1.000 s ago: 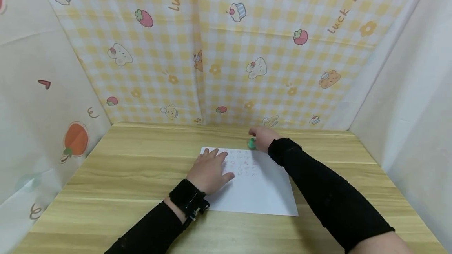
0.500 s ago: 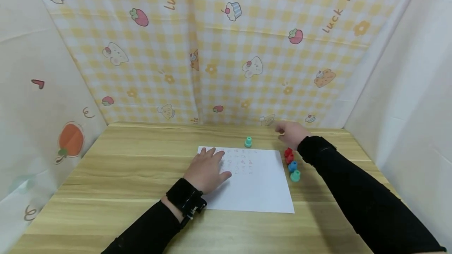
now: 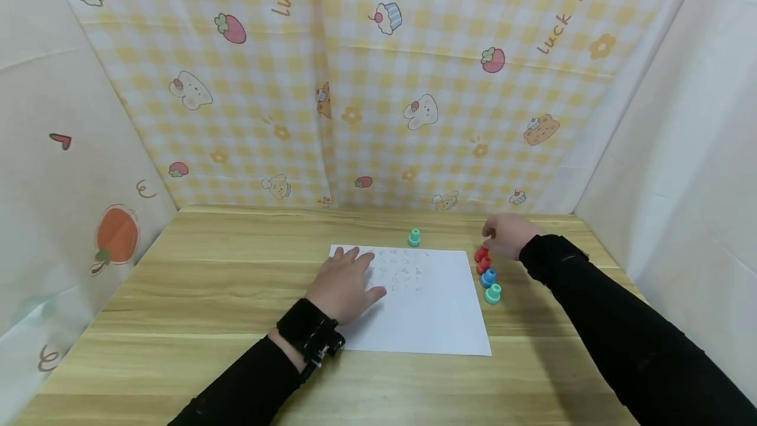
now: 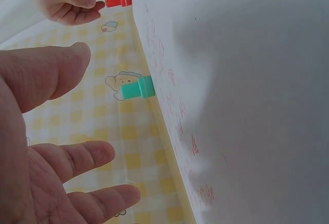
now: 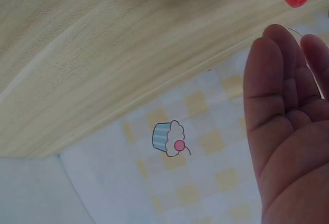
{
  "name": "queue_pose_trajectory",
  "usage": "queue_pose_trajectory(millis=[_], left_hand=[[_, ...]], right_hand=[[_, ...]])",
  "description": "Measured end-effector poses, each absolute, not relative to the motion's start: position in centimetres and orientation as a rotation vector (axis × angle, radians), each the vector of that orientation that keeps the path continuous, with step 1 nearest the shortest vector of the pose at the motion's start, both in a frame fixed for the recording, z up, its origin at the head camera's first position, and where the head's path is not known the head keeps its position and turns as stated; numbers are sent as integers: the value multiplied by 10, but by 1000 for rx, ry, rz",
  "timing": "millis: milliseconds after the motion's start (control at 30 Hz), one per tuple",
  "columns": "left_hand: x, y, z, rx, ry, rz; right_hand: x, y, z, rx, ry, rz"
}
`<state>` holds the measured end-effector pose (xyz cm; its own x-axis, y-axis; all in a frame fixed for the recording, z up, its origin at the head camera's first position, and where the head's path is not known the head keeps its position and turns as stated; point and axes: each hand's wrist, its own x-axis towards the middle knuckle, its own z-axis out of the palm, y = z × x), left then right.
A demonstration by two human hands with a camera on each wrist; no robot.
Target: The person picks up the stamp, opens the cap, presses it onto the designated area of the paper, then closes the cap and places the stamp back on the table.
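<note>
Curtained tabletop area, wider premises unclear: yellow gingham backcloth and white side curtains screen a wood-grain table.

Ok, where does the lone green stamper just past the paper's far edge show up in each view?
Head: the green stamper is slightly right of centre, below mid-height.
Left wrist: left of centre, near mid-height, its narrow end pointing left, at the edge of the paper.
Right wrist: not in it.
Shared landmark: the cupcake print low on the checked cloth, seen in all three.
</note>
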<state>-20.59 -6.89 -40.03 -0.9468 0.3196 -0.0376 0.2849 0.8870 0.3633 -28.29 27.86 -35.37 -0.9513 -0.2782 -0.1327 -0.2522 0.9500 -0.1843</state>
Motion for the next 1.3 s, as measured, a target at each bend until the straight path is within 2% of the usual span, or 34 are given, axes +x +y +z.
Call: queue_pose_trajectory(millis=[367, 800, 1300], left_hand=[[-206, -68, -399, 476, 2950, 560], [-205, -67, -400, 467, 2947, 550], [-207, -69, -401, 475, 2957, 538]], right_hand=[[-255, 275, -345, -365, 2933, -238], [-222, 273, -361, -381, 2864, -269], [-213, 267, -374, -496, 2859, -329]])
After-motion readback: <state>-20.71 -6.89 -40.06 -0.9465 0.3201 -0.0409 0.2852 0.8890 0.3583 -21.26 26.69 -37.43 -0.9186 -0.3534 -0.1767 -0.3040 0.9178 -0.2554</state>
